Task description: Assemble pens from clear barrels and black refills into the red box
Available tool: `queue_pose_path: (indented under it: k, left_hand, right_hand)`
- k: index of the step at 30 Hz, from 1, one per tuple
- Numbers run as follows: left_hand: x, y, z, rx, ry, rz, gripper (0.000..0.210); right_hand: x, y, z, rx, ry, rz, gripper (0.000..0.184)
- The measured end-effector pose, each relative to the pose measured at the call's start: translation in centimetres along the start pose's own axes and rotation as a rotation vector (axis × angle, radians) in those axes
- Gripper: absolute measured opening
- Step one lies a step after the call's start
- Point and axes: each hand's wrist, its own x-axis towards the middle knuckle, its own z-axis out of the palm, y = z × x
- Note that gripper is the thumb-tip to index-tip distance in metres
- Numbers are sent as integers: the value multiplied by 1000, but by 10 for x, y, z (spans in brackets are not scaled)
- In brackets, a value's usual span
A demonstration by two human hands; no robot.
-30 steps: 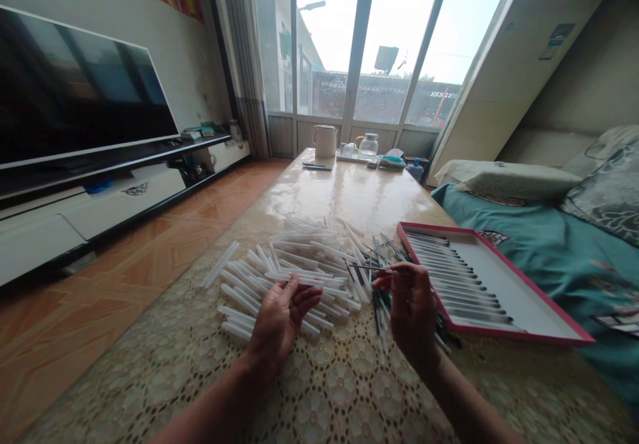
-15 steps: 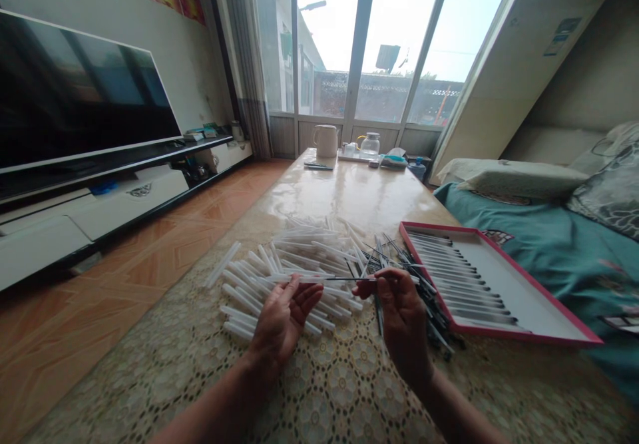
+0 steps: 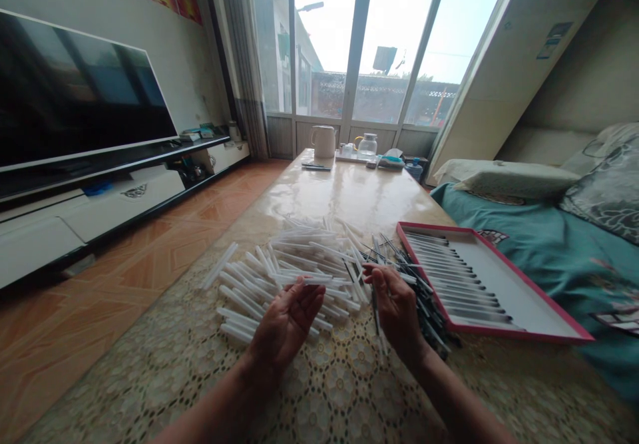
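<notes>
On the near end of the table point(image 3: 349, 191), over a lace cloth point(image 3: 339, 391), in the head view: left hand point(image 3: 287, 321) palm-up, fingers loosely curled, fingertips closed lightly on one white tube point(image 3: 312, 281) lying crosswise just above the heap. Right hand point(image 3: 395, 304) just beside, back to the camera, fingertips drawn together near the tube's end; too small to tell whether anything thin sits pinched there.

Behind the left hand, a broad heap of white tubes point(image 3: 279, 257), loose and crisscrossed. Under and beyond the right hand, a scatter of thin dark refills point(image 3: 424, 311), touching the heap's right edge.

To the right, a pink-rimmed tray point(image 3: 499, 334) with a row of laid-out pieces point(image 3: 449, 264) side by side along its left half; right half of the tray bare. By this count, a modest share tidied away, far more lying loose in heap and scatter.

At the far end of the glossy table, a white jug point(image 3: 323, 141) and a glass pot point(image 3: 368, 145). Beyond, tall windows point(image 3: 359, 44), bright with daylight. On the left, a large dark television point(image 3: 74, 98) above a low white cabinet, with orange floor tiles point(image 3: 100, 277) below. On the right, a teal bedspread point(image 3: 559, 257) and a pillow point(image 3: 504, 179).
</notes>
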Motion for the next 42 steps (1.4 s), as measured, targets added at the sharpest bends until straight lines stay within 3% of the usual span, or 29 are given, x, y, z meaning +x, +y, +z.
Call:
queue_pose_path:
  k: [2,5,10,13,18,24,26,31,35,39,42]
  left_hand:
    - [0,2,1,-23,23,5,20]
    - [-1,2,2,-4,22,2,19]
    - [-2,1,2,57,4,31,15]
    - [-1,1,1,74,1,53,13]
    - [1,3,-2,90,-9,62,10]
    - [2,4,-2,111,16,67,10]
    - [1,4,-1,129,17,60,9]
    - [-1,3,1,163,23,44,8]
    - [-1,3,0,172,3,43,8]
    - [0,3,-1,187,-4,35,7]
    - [1,3,-1,190,-11,34,7]
  right_hand:
    - [5,12,-2,-255,-16,-37,25]
    - [7,21,1,-504,-151,-87,34]
    - [4,21,9,-624,-299,-138,51]
    - [3,18,9,-621,-311,-149,45]
    - [2,15,2,-523,-265,-144,23]
    - [14,26,-22,-461,-20,-73,22]
    - [19,28,-33,-445,7,-28,21]
    - [23,26,-56,-636,-259,64,13]
    - [20,27,-68,-855,-300,80,12]
    - [18,31,-70,-795,-432,76,12]
    - [15,34,-65,-849,-423,70,8]
